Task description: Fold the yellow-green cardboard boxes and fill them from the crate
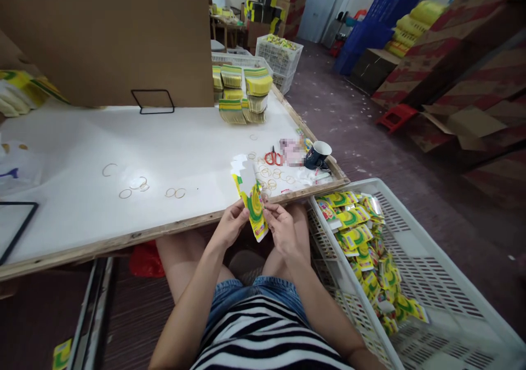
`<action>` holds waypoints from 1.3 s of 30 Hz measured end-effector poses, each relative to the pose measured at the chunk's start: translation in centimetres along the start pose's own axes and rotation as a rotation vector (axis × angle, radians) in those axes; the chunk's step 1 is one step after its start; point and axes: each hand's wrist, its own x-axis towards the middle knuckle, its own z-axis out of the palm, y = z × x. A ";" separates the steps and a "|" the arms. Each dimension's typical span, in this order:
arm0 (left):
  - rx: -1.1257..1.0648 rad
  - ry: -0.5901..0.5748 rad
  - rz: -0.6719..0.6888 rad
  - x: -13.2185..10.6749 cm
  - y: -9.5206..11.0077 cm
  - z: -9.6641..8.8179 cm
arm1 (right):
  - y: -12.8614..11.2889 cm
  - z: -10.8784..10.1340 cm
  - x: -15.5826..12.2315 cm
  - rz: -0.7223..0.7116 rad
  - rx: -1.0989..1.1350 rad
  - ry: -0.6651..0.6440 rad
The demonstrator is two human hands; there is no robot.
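A yellow and green printed packet (255,208) is held upright at the front edge of the table, over my lap. White stepped tabs fan out from its upper end. My left hand (233,223) pinches its left edge between thumb and fingers. On the opposite edge, my right hand (281,226) grips the packet with closed fingertips. Loose rubber bands (269,172) lie on the white tabletop just beyond it, near red-handled scissors (273,157). To my right, a white plastic crate (435,249) contains many similar yellow packets (355,235).
Banded stacks of yellow cards (246,93) stand at the table's far right. A dark mug (317,155) is by the right corner. A large cardboard sheet (107,35) rises across the back left. A red stool (396,118) and cartons (472,123) line the floor at right.
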 end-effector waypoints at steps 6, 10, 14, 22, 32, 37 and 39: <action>-0.083 0.060 -0.038 -0.4 -0.9 1.6 | -1.8 -0.9 -1.6 0.006 -0.071 -0.011; -0.007 0.217 -0.012 -0.2 -1.9 1.6 | -1.7 -0.9 -2.2 0.018 -0.116 -0.031; 0.184 0.263 0.034 -0.7 -2.0 2.0 | -0.8 -1.1 -2.5 -0.082 -0.237 0.056; 0.314 0.078 0.035 -2.5 -0.1 2.7 | -2.6 -2.4 -2.6 -0.236 -0.327 -0.117; 0.077 -0.154 -0.137 -3.8 0.4 2.3 | -5.2 -4.6 -2.4 -0.194 -0.419 -0.388; 0.100 -0.133 -0.131 -4.0 -0.1 2.5 | -4.9 -4.4 -2.6 -0.303 -0.438 -0.270; 0.134 -0.141 -0.148 -4.0 -0.1 2.6 | -4.8 -4.3 -2.6 -0.316 -0.416 -0.196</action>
